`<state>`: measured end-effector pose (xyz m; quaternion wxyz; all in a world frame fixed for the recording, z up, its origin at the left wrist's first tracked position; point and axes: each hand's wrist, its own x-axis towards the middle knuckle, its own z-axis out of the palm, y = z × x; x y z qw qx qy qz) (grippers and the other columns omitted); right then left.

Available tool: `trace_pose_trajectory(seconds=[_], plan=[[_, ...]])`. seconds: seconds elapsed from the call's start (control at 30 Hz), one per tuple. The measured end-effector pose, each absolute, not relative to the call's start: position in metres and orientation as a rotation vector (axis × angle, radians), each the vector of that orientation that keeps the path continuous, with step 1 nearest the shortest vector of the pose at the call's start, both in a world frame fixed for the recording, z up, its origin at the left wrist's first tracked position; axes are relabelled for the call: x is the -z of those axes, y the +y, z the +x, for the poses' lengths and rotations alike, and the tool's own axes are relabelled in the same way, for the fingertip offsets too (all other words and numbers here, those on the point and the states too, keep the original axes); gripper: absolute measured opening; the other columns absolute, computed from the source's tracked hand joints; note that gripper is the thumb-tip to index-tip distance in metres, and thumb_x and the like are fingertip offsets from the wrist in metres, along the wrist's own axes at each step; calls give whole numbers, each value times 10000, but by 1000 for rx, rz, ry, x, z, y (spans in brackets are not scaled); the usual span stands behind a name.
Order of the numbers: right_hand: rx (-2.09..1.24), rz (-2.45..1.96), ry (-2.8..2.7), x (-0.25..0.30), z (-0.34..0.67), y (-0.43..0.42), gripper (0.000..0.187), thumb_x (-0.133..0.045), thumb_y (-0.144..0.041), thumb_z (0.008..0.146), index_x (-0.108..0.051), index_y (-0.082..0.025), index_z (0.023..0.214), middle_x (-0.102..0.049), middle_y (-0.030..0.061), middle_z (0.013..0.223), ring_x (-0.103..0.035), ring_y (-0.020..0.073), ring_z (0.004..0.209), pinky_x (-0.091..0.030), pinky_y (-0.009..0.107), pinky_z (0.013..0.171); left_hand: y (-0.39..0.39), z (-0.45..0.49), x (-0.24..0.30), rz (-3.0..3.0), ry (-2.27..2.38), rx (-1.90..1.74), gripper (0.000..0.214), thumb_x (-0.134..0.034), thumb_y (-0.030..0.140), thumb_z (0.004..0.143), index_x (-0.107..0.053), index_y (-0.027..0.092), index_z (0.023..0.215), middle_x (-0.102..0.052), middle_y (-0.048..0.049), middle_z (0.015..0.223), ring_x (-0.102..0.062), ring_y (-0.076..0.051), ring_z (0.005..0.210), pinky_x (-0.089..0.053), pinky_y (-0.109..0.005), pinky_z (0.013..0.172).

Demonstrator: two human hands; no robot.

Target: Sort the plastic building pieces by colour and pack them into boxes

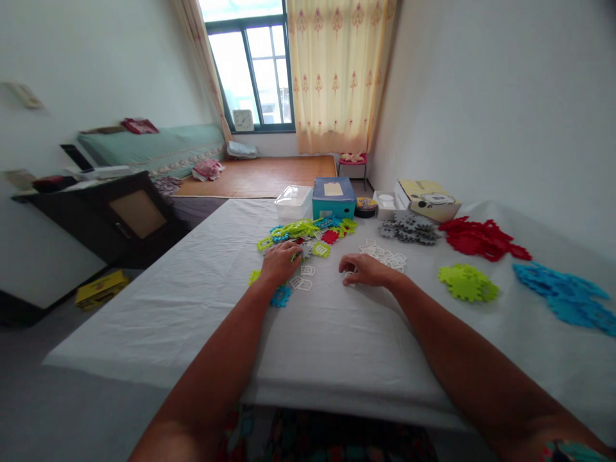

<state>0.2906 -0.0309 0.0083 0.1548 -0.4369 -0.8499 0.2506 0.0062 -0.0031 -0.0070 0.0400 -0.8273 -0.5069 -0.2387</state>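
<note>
My left hand (282, 260) lies palm-down on the near edge of the mixed coloured pieces (308, 230), fingers curled; I cannot tell whether it grips any. My right hand (363, 268) rests palm-down, touching the white pieces (387, 258), and its grip is equally unclear. Both piles sit mid-way across the table (144, 308), with the green pieces (466, 282) well apart to the right.

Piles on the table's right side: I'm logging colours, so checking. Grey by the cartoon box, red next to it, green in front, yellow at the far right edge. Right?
Not quite: the head view shows the far-right pile is blue, not yellow. The grey pile by the cartoon box, the red pile next to it and the green pile in front are as said.
</note>
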Motion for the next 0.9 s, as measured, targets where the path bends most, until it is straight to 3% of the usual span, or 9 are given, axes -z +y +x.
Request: trace_pose_trajectory(seconds=[0.13,0.27,0.4,0.5,0.6,0.73,0.9], plan=[[-503,-1488,-2276,-9,303,-23,115,-631,-224,794,-677,-182,891,-682,37,838,-607,158,761,-464,271,724,-2,5,7,-2494,-1579,707,224,-536,334,874,-699,299,1024,-675,-13,1166,-599,-210,1089,-446,-354,968],[18,-1624,-2163,-2,296,-24,229,-567,-254,871,-691,-180,1049,-664,128,1120,-547,266,1045,-438,391,885,-2,5,6,-2456,-1609,708,213,-533,298,872,-705,288,997,-677,-15,1162,-597,-219,1092,-433,-366,981],[-91,-1215,-2437,12,250,-41,402,-434,-376,960,-556,-241,1318,-581,69,1324,-449,237,1238,-369,395,1028,-4,6,5,-2467,-1603,700,220,-525,297,876,-700,285,1008,-675,-19,1162,-599,-221,1088,-434,-372,971],[-139,-1034,-2608,19,220,-52,463,-395,-441,971,-473,-273,1394,-486,49,1433,-351,242,1346,-312,414,1074,-6,7,4,-2485,-1598,705,226,-520,301,881,-695,288,1023,-673,-22,1159,-597,-211,1093,-429,-364,974],[-124,-1048,-2637,18,216,-55,377,-438,-404,963,-564,-273,1293,-555,71,1353,-411,254,1298,-324,429,1046,-7,7,4,-2495,-1602,716,226,-522,296,879,-697,285,1021,-671,-24,1162,-594,-211,1102,-424,-367,982],[-185,-1156,-2537,13,233,-49,144,-581,-280,895,-674,-213,982,-662,80,1030,-557,220,1048,-414,369,922,-8,8,3,-2495,-1597,706,230,-521,293,878,-698,281,1024,-672,-19,1160,-594,-209,1099,-426,-365,981],[-393,-1194,-2349,20,243,-44,286,-675,-204,810,-648,-169,1093,-625,94,1056,-582,172,897,-452,319,855,-8,9,2,-2490,-1603,678,232,-519,291,878,-697,278,1026,-674,-9,1164,-601,-206,1087,-427,-355,978]])
